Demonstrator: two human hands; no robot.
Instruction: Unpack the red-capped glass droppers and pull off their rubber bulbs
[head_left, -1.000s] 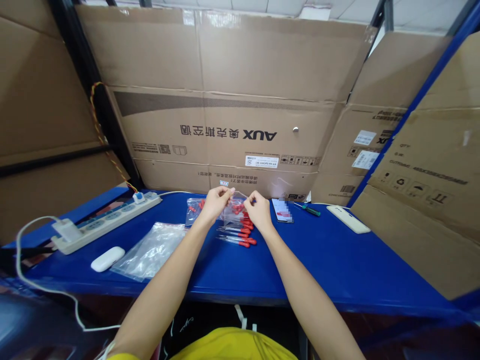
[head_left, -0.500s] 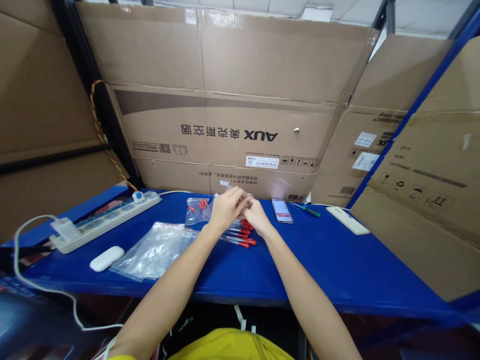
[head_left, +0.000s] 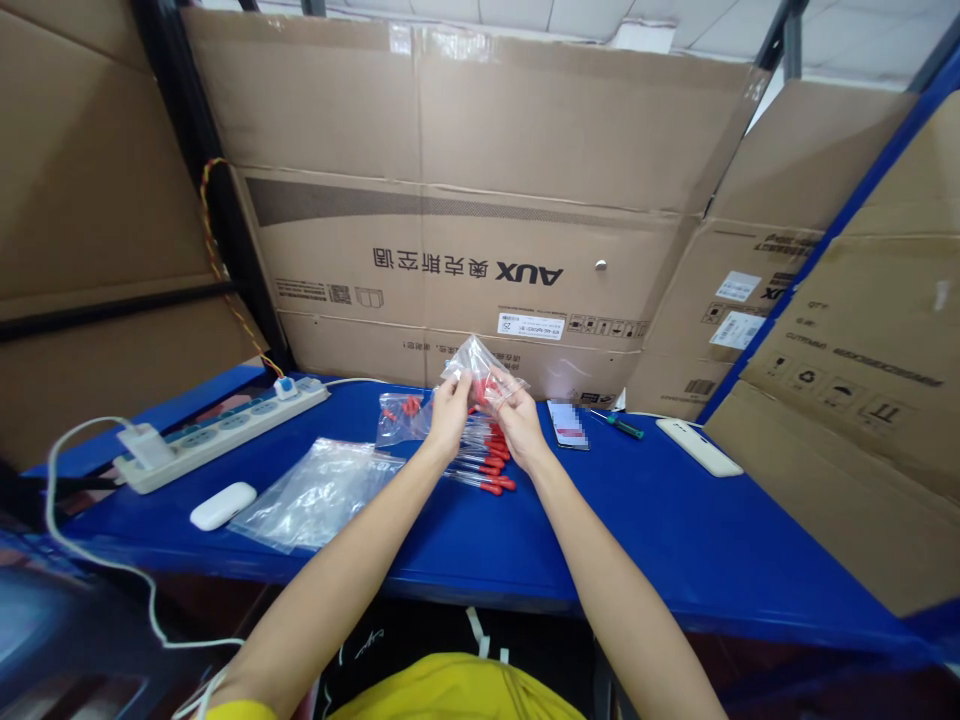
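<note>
My left hand (head_left: 451, 412) and my right hand (head_left: 519, 420) are both closed on a clear plastic bag (head_left: 475, 358), one at each side, raised above the blue table. Red pieces show through the bag's film between the hands. Below them lies a row of clear glass droppers with red rubber bulbs (head_left: 491, 470), bulbs to the right; my hands cover part of the row. Left of my left hand rests another clear bag (head_left: 391, 425) with several red bulbs in it. A larger stack of clear zip bags (head_left: 322, 495) lies nearer the front edge.
A white earbud case (head_left: 223, 506) and a white power strip (head_left: 225, 432) with plugs and a trailing cable are on the left. To the right lie a phone (head_left: 568, 424), a green-handled screwdriver (head_left: 624, 426) and a white flat device (head_left: 697, 447). Cardboard walls (head_left: 480, 230) enclose the table.
My hands, close together half a second ago, have moved apart, and the clear bag with red pieces now shows spread between them. The camera view has shifted slightly.
</note>
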